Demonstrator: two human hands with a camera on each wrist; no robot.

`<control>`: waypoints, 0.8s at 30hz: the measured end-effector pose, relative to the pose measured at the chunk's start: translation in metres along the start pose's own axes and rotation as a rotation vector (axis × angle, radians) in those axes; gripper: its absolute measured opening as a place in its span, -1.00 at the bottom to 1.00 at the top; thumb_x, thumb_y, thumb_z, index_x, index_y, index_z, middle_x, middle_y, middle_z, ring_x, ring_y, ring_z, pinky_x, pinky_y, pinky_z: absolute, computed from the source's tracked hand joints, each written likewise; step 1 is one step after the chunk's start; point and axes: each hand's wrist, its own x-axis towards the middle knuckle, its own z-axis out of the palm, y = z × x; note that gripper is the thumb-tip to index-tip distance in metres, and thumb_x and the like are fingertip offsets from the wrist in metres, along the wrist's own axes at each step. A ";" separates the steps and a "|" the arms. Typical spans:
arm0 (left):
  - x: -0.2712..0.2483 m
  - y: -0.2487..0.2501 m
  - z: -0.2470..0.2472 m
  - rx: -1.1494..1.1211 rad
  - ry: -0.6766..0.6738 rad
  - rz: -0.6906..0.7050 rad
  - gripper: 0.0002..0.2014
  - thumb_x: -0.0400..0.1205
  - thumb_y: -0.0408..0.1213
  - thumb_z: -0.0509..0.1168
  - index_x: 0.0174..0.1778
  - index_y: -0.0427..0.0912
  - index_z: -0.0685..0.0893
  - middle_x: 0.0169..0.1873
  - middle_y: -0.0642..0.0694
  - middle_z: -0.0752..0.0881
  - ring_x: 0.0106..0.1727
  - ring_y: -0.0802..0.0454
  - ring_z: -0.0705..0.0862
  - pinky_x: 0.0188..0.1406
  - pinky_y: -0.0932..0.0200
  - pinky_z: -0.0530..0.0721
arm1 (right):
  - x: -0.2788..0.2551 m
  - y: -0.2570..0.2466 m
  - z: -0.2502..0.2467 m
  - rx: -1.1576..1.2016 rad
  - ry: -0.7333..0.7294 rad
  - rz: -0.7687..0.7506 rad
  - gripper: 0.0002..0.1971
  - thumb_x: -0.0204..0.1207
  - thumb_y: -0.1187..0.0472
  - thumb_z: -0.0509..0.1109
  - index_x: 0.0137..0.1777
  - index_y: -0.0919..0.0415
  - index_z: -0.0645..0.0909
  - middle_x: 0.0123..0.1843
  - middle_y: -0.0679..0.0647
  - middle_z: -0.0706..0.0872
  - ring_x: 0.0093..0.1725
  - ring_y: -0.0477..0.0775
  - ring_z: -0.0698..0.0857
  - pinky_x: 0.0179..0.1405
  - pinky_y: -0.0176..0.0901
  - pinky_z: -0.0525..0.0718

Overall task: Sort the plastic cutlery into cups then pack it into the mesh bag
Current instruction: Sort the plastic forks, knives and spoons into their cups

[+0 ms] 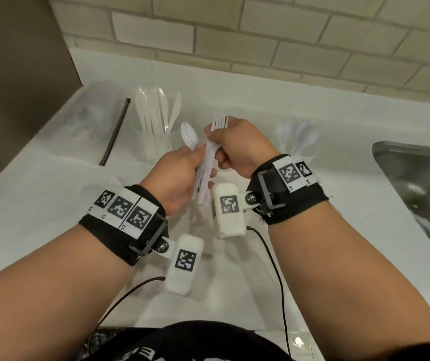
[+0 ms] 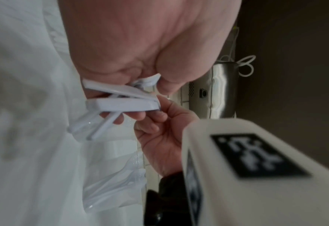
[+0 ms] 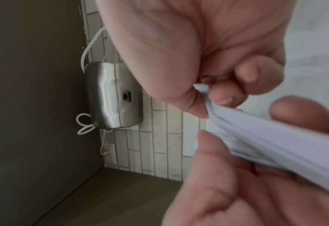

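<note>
Cutlery handles (image 1: pixel 203 175) hidden in fists (count unclear, maybe several).

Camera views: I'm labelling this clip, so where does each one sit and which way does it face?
Head: worn high, looks down at the white counter; both forearms, left hand and right hand show.
Left wrist: looks along the palm at the bundle of white plastic cutlery.
Right wrist: looks along the fingers at the same bundle.
Both wrist views share the steel wall box.
</note>
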 end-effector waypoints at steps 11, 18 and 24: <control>0.005 0.006 -0.013 -0.005 0.289 -0.060 -0.87 0.74 -0.25 0.14 0.01 -0.14 0.59 -0.27 -0.03 0.46 -0.33 0.09 0.45 -0.25 0.13 0.50 | 0.023 -0.040 -0.057 -0.086 0.558 -0.552 -0.87 0.60 0.25 0.16 0.06 0.09 0.49 -0.19 -0.06 0.62 -0.31 0.05 0.64 -0.32 0.01 0.69; 0.004 0.005 -0.012 0.178 0.271 -0.008 -0.77 0.76 -0.21 0.06 0.21 -0.09 0.58 -0.11 0.07 0.62 -0.09 0.18 0.60 -0.09 0.20 0.52 | 0.062 -0.012 -0.045 -0.493 0.397 -0.386 -0.71 0.62 0.24 0.15 0.29 0.29 0.48 0.12 0.19 0.69 0.02 0.23 0.68 0.01 0.01 0.70; 0.003 0.005 -0.010 0.264 0.228 0.054 -0.75 0.76 -0.29 0.04 0.19 -0.08 0.62 -0.15 0.06 0.60 -0.12 0.18 0.60 -0.06 0.20 0.54 | 0.068 0.001 -0.039 -0.625 0.321 -0.187 -0.56 0.56 0.04 0.34 0.37 0.23 0.47 0.26 0.16 0.68 0.13 0.20 0.74 0.19 -0.01 0.67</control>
